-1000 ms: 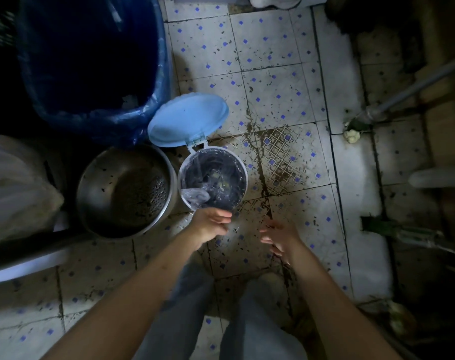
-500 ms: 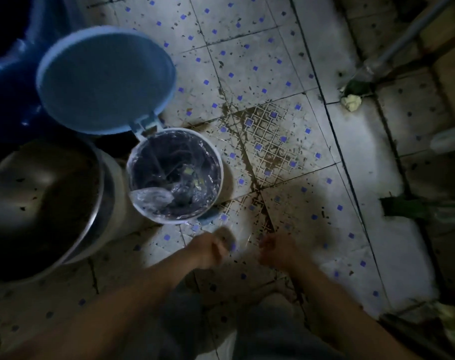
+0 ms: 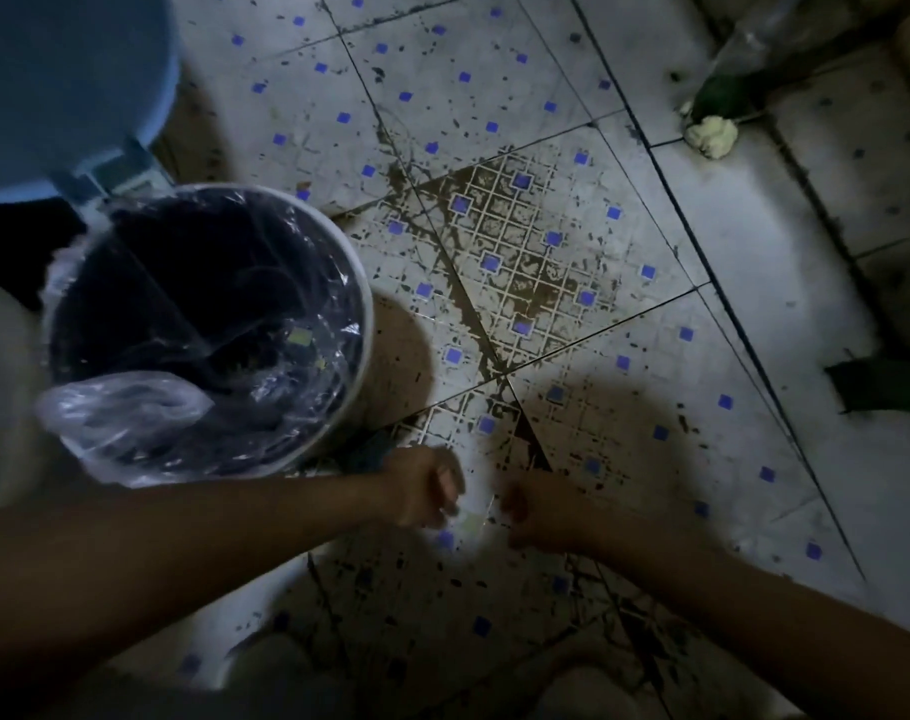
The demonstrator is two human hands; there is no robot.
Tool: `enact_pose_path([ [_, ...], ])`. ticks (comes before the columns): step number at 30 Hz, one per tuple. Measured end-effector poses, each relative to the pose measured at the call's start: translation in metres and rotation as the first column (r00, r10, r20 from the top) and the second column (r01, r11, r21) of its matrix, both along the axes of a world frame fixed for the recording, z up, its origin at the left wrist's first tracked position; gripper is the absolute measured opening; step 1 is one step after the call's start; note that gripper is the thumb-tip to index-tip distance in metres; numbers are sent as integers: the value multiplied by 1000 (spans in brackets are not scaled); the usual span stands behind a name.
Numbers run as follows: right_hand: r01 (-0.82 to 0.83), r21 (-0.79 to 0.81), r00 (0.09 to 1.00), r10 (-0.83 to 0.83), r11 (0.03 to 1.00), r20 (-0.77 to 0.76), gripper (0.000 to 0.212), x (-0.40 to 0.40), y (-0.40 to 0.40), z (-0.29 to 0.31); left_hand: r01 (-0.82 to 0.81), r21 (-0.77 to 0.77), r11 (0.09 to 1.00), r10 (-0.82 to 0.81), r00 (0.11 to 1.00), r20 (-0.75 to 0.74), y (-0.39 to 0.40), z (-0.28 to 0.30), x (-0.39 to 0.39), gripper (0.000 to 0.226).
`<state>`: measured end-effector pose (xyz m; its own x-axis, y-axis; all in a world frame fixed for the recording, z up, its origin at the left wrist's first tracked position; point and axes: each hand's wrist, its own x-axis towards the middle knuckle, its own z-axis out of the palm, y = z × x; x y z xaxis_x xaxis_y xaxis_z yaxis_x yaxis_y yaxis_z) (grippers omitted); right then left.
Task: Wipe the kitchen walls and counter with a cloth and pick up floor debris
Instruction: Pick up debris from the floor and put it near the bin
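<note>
At the far left, a blue lid [image 3: 68, 85] is seen raised on its hinge above a small white bin [image 3: 362, 324], which is lined with a clear plastic bag [image 3: 125, 418] that spills over the near-left rim. Just right of the bin, the tiled floor [image 3: 728, 241] is marked with blue squares and covered with brown grime and dark specks of debris [image 3: 525, 262]. Near the bin's near edge, the left hand [image 3: 424, 493] is held low over the floor with its fingers curled inward; whether anything is pinched in it cannot be told. A small pale scrap [image 3: 471, 522] is seen on the floor between the two hands, just beside the left fingertips. The right hand [image 3: 538, 511] is held close by, also curled, and its contents cannot be told because of blur and shadow. At the far right, a crumpled pale wad [image 3: 712, 135] lies on the floor, beside a dark green object [image 3: 723, 93].
</note>
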<state>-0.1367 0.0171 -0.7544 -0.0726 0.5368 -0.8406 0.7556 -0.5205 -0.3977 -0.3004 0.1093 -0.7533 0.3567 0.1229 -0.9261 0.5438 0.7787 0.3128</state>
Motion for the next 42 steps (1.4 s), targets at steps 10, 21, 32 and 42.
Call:
enact_pose_path([
  [10,-6,357,999,-9,934,40,29,-29,-17,-66,-16,289,957,37,997,-65,-6,-66,-42,28],
  [21,-81,436,994,40,896,104,15,-42,-23,-71,606,676,420,-587,749,-307,-8,-44,-59,19],
  [32,130,389,991,-135,912,-14,12,-31,-20,-62,482,659,578,-446,863,-240,-14,-30,-39,19],
  [42,393,309,899,-433,866,69,11,28,11,-10,433,642,632,-385,895,-225,-7,-2,2,14],
])
